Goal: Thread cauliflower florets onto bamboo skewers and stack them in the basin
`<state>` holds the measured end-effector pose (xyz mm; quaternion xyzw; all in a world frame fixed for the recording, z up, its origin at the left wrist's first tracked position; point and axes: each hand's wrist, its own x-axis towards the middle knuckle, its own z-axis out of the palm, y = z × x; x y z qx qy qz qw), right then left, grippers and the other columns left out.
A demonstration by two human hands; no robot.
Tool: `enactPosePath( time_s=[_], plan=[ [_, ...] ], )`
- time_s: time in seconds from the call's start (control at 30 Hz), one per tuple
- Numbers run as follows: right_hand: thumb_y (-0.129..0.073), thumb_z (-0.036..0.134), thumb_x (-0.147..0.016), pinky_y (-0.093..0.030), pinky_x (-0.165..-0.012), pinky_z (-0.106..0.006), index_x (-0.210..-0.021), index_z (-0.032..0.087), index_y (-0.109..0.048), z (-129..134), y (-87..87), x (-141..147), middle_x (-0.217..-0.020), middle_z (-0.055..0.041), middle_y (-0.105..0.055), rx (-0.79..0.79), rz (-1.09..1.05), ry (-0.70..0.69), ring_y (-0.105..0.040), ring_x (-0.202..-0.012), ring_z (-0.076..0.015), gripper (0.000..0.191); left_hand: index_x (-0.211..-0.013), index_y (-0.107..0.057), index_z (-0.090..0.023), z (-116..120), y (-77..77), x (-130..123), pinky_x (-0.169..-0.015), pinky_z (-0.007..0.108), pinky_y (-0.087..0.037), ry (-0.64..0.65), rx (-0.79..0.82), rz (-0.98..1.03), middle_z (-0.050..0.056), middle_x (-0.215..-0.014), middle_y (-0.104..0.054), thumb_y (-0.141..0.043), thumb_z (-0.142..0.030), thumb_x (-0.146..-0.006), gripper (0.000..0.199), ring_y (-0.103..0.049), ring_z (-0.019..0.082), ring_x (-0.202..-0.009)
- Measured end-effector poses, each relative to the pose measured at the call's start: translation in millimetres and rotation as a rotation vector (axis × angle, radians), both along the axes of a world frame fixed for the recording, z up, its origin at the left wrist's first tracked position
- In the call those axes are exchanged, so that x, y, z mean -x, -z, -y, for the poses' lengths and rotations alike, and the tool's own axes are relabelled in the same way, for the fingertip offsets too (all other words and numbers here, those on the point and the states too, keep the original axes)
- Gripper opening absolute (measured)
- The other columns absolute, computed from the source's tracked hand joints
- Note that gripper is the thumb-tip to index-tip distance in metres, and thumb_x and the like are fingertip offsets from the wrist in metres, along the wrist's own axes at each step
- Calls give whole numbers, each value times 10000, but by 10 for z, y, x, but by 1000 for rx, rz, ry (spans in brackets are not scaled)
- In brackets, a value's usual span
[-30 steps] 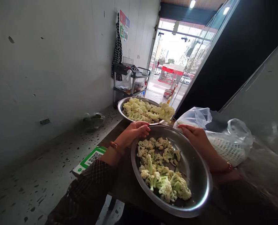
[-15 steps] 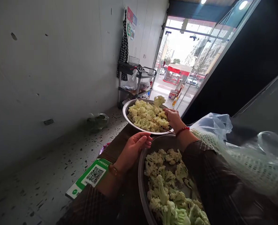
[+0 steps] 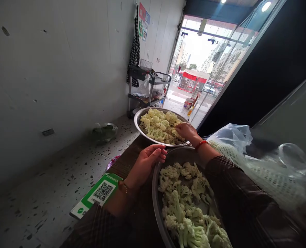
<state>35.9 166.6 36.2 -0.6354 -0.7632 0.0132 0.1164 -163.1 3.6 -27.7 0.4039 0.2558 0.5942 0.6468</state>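
My right hand (image 3: 187,132), wearing a red bracelet, is closed over the right side of the far metal bowl (image 3: 137,128). It pinches a thin skewer, mostly hidden by the fingers, beside the heaped cauliflower florets (image 3: 156,123). Several thin sticks (image 3: 175,133) lie among those florets near the hand. Between the two bowls, my left hand (image 3: 149,160) has its fingers curled and thumb against them, with nothing visible inside. Loose cauliflower pieces (image 3: 178,206) lie in the near metal bowl (image 3: 155,203), below and right of my left hand.
A green QR-code sign (image 3: 101,193) lies on the dark table (image 3: 128,156) by my left forearm. Clear plastic bags (image 3: 232,137) and white netting (image 3: 263,172) are on the right. Beyond the far bowl stands a cart (image 3: 149,82) near the glass door.
My right hand has lowered toward the far bowl, and the floret raised on its skewer has come down onto the heap. My left hand keeps nearly the same place.
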Motion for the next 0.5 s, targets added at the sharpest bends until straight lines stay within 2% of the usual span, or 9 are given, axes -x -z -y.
enactPosePath(
  time_s=[0.13,0.27,0.4,0.5],
  plan=[
    [-513,203,-899,-430,-778,-292,-945,195,-803,50,51,23,-1067,-132,-760,3,95,30,-663,-1020,-256,294,-998,-763,-162,-2,-10,6,-733,230,-525,-10,-3,-14,58,-910,-714,-797,-437,-793,344,-630,114,-765],
    [-496,214,-933,-446,-816,-283,-989,191,-804,42,93,27,-1103,-138,-763,6,101,30,-669,-1041,-249,314,-995,-765,-168,-11,-4,17,-743,230,-526,-14,-4,-29,57,-915,-718,-800,-447,-787,350,-631,113,-767],
    [-438,253,-987,-455,-852,-264,-1069,224,-790,147,34,-100,-1149,-91,-760,-44,38,3,-664,-1065,-223,363,-994,-764,-171,-10,-12,29,-741,227,-527,-12,-1,-37,55,-922,-721,-807,-453,-776,360,-634,112,-772],
    [-465,239,-979,-460,-891,-264,-1134,215,-775,343,-57,-236,-1160,-84,-753,-89,-30,-31,-663,-1069,-213,347,-1002,-761,-166,-3,-34,33,-736,228,-528,-17,-8,-44,58,-924,-720,-807,-458,-773,374,-632,114,-774]
  ],
)
